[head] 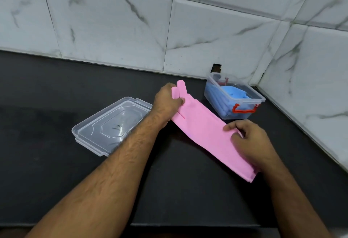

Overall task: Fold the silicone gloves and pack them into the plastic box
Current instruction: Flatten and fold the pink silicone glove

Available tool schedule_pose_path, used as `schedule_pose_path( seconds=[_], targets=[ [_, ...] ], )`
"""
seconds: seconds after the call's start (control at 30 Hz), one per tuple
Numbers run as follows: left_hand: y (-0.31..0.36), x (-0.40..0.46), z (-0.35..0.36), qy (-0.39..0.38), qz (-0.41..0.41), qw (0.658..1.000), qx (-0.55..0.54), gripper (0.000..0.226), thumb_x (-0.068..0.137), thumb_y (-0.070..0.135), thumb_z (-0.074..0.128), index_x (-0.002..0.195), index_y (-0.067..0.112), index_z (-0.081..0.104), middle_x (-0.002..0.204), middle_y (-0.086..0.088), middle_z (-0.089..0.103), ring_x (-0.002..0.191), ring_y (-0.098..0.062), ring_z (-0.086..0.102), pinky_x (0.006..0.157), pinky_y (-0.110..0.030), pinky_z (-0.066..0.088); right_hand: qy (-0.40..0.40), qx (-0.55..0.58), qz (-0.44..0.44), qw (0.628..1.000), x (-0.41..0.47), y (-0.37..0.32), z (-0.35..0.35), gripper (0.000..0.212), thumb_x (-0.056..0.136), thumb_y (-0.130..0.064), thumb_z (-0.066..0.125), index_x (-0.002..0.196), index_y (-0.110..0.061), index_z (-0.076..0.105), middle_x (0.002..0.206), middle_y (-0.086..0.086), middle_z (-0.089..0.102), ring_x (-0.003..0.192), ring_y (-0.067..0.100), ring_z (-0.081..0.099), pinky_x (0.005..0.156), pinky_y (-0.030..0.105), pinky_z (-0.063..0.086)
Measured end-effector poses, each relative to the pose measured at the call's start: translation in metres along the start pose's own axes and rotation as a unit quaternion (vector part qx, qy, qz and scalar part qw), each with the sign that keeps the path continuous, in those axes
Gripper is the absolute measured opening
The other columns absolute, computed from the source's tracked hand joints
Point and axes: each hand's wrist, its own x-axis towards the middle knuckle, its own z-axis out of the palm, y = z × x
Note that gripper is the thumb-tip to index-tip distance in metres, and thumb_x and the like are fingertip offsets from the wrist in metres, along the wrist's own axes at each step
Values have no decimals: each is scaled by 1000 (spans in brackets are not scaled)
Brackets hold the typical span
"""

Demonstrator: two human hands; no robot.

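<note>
A long pink silicone glove [202, 126] lies stretched diagonally on the black counter, fingers pointing to the wall, cuff toward me. My left hand [166, 102] grips its finger end, thumb curled over the pink fingers. My right hand [250, 141] pinches the glove's right edge near the cuff, its fingers curled on the sheet. A clear plastic box [259, 97] with a red handle stands behind the glove by the wall and holds blue folded gloves [232, 92].
The box's clear lid [105, 124] lies flat on the counter to the left, under my left forearm. Marble-look tiled walls meet in a corner at the back right. The counter's front edge runs just below my arms.
</note>
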Motion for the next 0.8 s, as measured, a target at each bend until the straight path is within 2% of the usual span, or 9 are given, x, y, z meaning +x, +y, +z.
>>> schedule_pose_path(
  seconds=[0.1, 0.23, 0.33, 0.43, 0.53, 0.7, 0.8],
  targets=[
    [2, -1, 2, 9, 4, 1000, -29, 30, 91, 8, 73, 117, 17, 62, 115, -8, 70, 105, -29, 69, 92, -51, 59, 64, 16, 3, 998, 1, 0, -1, 34, 88, -6, 56, 84, -35, 74, 102, -17, 67, 87, 0, 59, 70, 19, 41],
    [2, -3, 8, 24, 0, 995, -93, 31, 93, 8, 71, 122, 15, 60, 117, -11, 71, 108, -31, 69, 95, -52, 58, 138, 38, 19, 990, 1, -3, -3, 36, 87, -2, 56, 77, -30, 75, 104, -13, 69, 91, 6, 62, 78, 27, 46],
    [-1, -4, 14, 23, -7, 998, -61, 32, 95, 10, 71, 124, 14, 57, 120, -10, 69, 110, -31, 67, 97, -52, 57, 100, 5, 49, 994, 2, -4, -4, 36, 93, -3, 55, 80, -31, 76, 109, -11, 65, 90, 6, 59, 74, 25, 45],
    [-3, -5, 16, 9, -42, 999, -21, 45, 95, 20, 74, 132, 13, 51, 126, -9, 65, 113, -31, 64, 97, -53, 57, 32, -46, 92, 994, 4, -4, -4, 35, 98, -3, 52, 95, -25, 79, 122, -4, 65, 99, 11, 58, 91, 31, 49],
    [-1, -3, 13, -8, -74, 996, -49, 55, 91, 31, 79, 134, 16, 48, 125, -9, 64, 111, -31, 65, 93, -54, 59, 36, -50, 109, 992, 3, -3, -5, 35, 100, -3, 50, 100, -22, 79, 127, -2, 66, 105, 14, 57, 97, 33, 46],
    [0, -1, 14, -9, -33, 999, -9, 51, 87, 4, 71, 131, 23, 51, 120, -4, 64, 107, -24, 63, 87, -42, 59, 96, -52, 87, 990, 5, -1, -6, 36, 98, 4, 50, 102, -19, 78, 125, -1, 69, 105, 12, 54, 98, 25, 39],
    [1, -2, 14, -9, -2, 1000, -13, 50, 87, -2, 67, 126, 27, 53, 113, 3, 65, 105, -20, 64, 85, -39, 59, 101, -54, 101, 988, 5, 0, -3, 36, 100, 2, 50, 109, -18, 77, 129, 1, 68, 110, 16, 57, 100, 28, 41]
  ],
)
